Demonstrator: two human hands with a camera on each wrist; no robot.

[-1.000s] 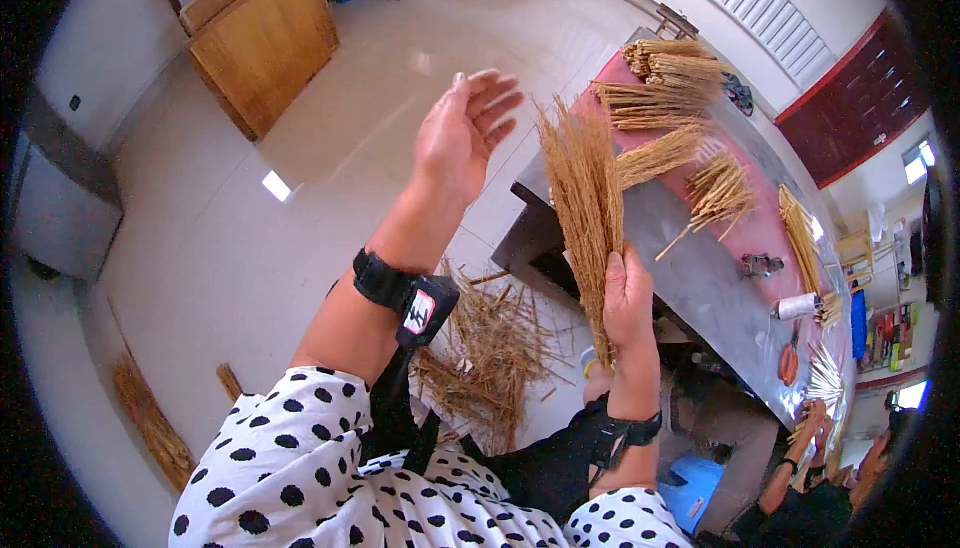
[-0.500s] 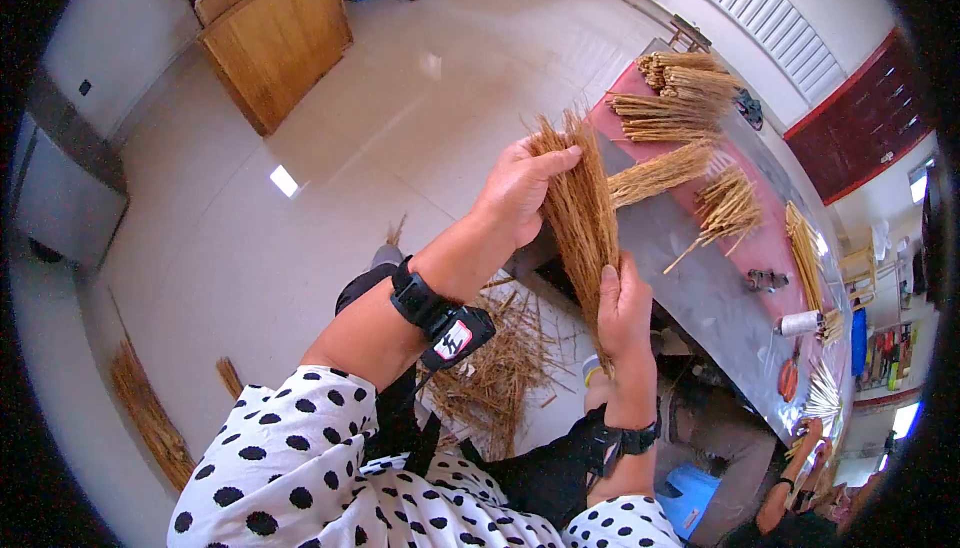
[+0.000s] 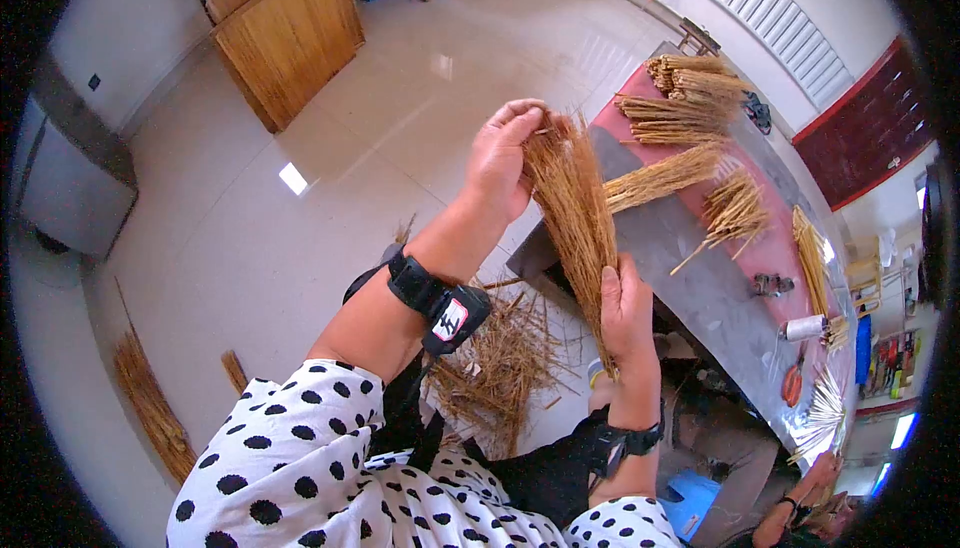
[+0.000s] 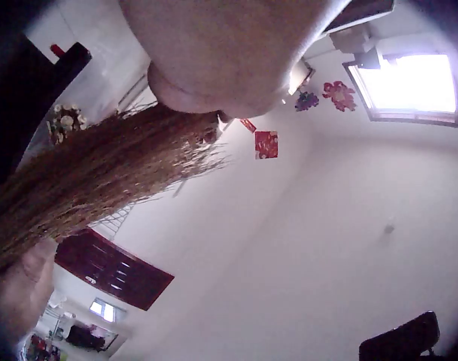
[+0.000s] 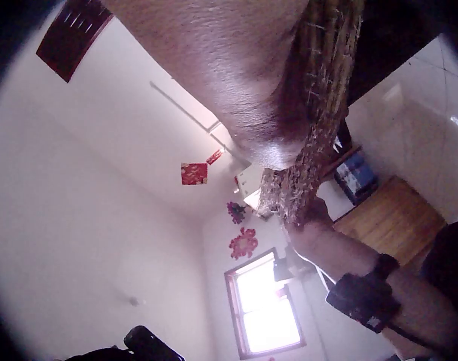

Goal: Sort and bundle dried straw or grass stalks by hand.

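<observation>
A long bundle of dry brown stalks (image 3: 572, 213) slants between the two hands in the head view, its bushy end up. My left hand (image 3: 498, 163) pinches strands at the upper left edge of that end, thumb and fingers bent. Lower down, my right hand (image 3: 628, 313) grips the narrower part, thumb along its side. In the left wrist view the bundle (image 4: 86, 177) runs from under the left hand (image 4: 214, 56) towards the right hand (image 4: 24, 289). The right wrist view has the right hand (image 5: 229, 75) beside the bundle (image 5: 315, 113), its fingertips hidden.
To the right, a table (image 3: 665, 258) bears stalk bundles (image 3: 675, 118), a spool (image 3: 803, 328) and red-handled scissors (image 3: 792, 386). Loose straw (image 3: 500, 368) lies on the floor below. Another person's hand (image 3: 822, 476) is at the table's lower right end.
My left hand came from off to the left, fingers spread, onto the bundle, then shifted up to its tips. The bushy end tilts further left. My right hand keeps its grip.
</observation>
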